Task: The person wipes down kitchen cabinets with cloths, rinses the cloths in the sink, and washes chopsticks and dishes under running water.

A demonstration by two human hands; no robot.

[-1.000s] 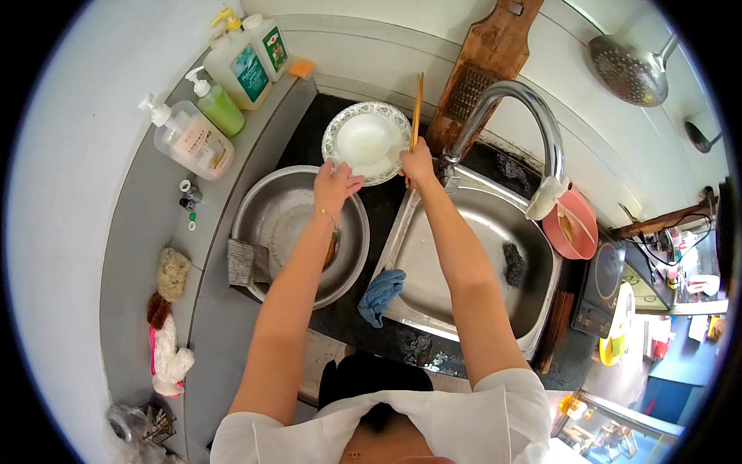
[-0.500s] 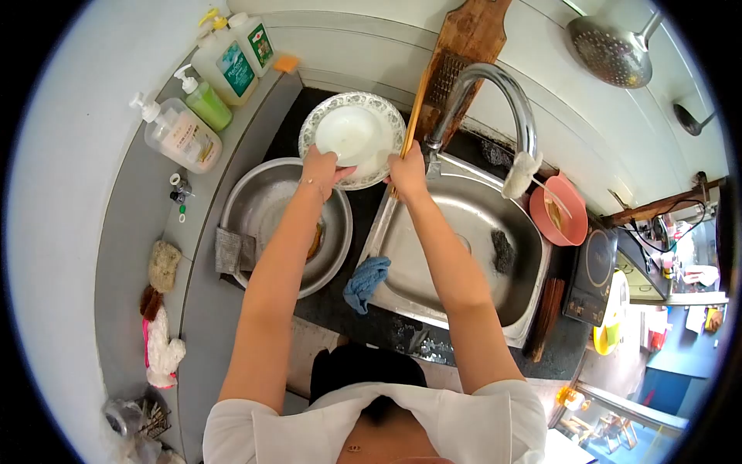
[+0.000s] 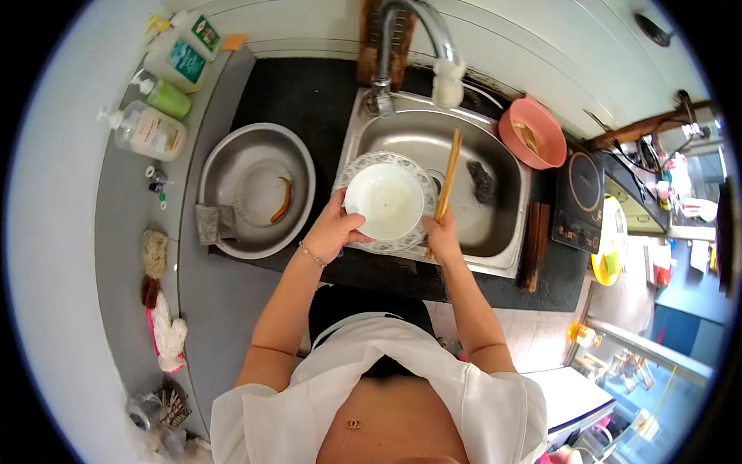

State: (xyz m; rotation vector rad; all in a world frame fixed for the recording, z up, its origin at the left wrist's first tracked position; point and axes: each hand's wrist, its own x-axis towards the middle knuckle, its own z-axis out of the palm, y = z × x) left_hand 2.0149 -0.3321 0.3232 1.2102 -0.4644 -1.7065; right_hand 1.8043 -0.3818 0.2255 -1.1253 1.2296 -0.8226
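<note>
A white bowl (image 3: 386,203) sits on a patterned plate (image 3: 360,167), both held over the sink's front left part. My left hand (image 3: 337,226) is closed on their left side, its thumb over the bowl's rim; the fingers underneath are hidden. At the plate's right edge, my right hand (image 3: 443,240) grips wooden chopsticks (image 3: 450,174), which point up and away from me. Beneath the dishes lies the steel sink (image 3: 433,131), with a dark scouring pad (image 3: 481,182) in it.
A steel basin (image 3: 297,158) with a grey cloth (image 3: 215,223) on its rim stands left. The faucet (image 3: 437,31) arches above the sink. A pink bowl (image 3: 533,116) and an induction cooker (image 3: 579,193) are at the right. Soap bottles (image 3: 151,131) line the left ledge.
Both hands have brought the bowl, plate and chopsticks from the back counter toward me and right, over the sink's front. The view has shifted; the blue cloth no longer shows.
</note>
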